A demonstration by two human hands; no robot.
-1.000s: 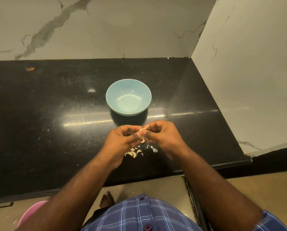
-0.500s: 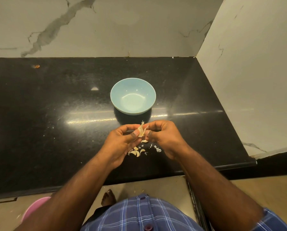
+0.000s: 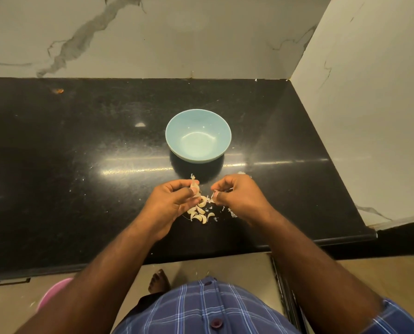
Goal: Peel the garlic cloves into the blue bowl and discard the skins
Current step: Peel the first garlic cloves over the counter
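An empty light blue bowl stands on the black counter, just beyond my hands. My left hand pinches a garlic clove whose papery skin sticks up above the fingers. A small gap lies between the two hands. My right hand is curled, its thumb and fingers pinching a bit of skin. Several garlic cloves and flakes of skin lie on the counter under and between the hands.
Marble walls close the counter at the back and on the right. Its front edge runs just below my wrists. A pink tub sits on the floor at lower left, next to my bare foot. A small orange speck lies far left.
My hands were joined on one clove; now they have drawn apart, the left keeping the clove, the right coming away with skin. The cloves on the counter show more fully.
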